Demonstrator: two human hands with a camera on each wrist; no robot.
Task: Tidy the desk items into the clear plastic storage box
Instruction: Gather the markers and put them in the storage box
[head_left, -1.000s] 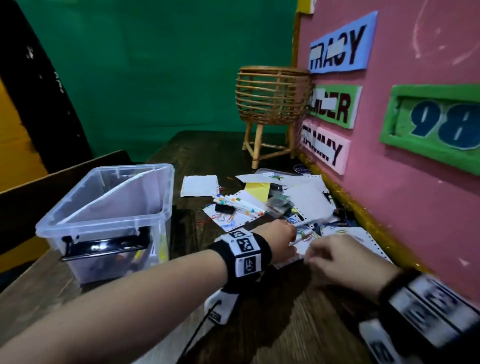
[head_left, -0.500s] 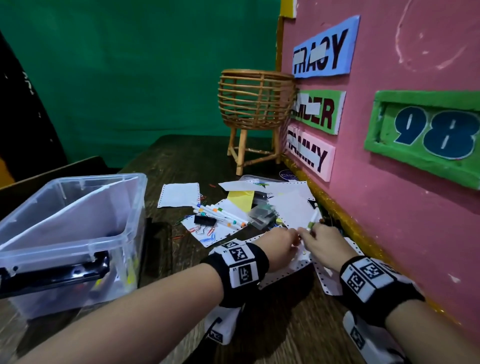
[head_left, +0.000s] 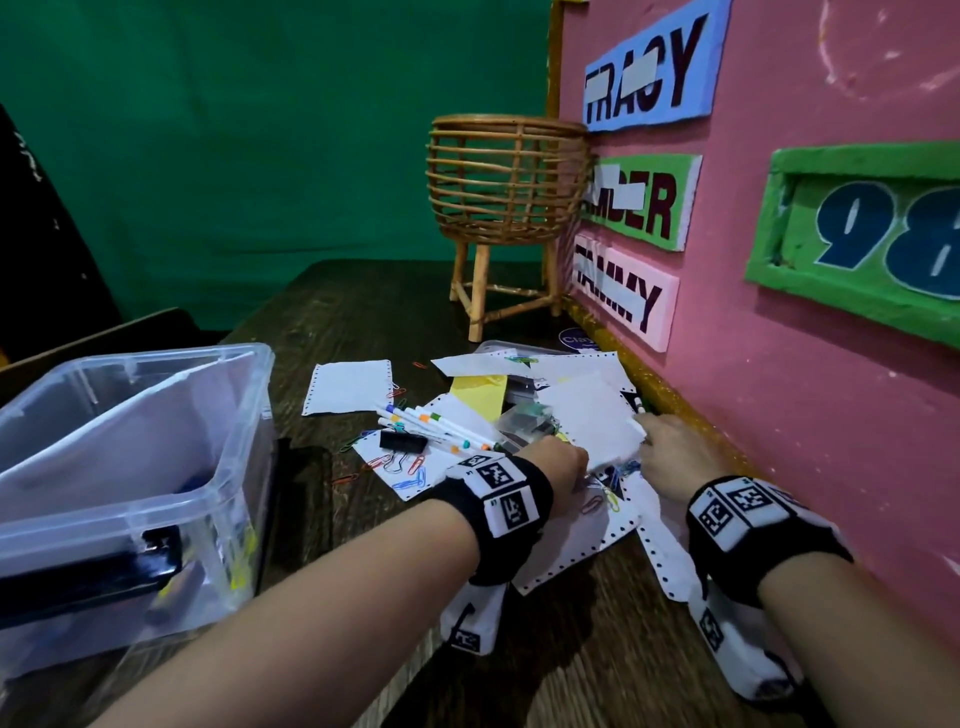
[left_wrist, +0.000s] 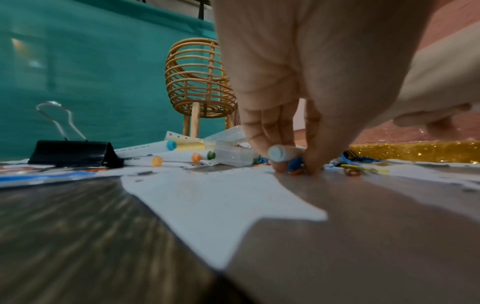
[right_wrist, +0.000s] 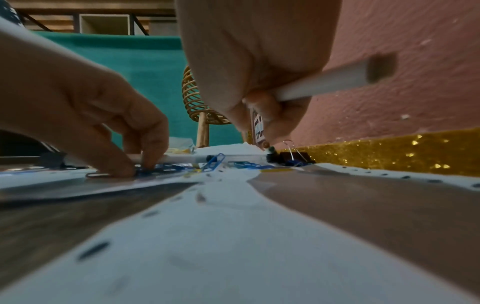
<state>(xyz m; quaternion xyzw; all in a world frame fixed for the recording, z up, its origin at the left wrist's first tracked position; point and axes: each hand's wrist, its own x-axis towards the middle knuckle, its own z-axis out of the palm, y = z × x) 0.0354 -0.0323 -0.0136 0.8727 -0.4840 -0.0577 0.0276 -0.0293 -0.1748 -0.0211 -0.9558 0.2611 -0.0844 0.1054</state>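
The right hand has been moved farther, toward the pink wall; a white marker is gripped. Paper clips are pinched by the left hand.

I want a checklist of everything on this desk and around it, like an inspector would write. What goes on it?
Surface: dark wooden desk, partly covered with loose paper sheets.
Job's things: clear plastic box stands at the left, open, with some items already inside; markers, a black binder clip and coloured paper clips lie on the papers.
Clutter: yellow note and a small clear case in the pile.
Grippers: left hand pinches paper clips, a marker under its fingers; right hand grips a white marker.
Cables: nothing seen.
Surroundings: wicker basket stand, pink wall with name signs, green backdrop.
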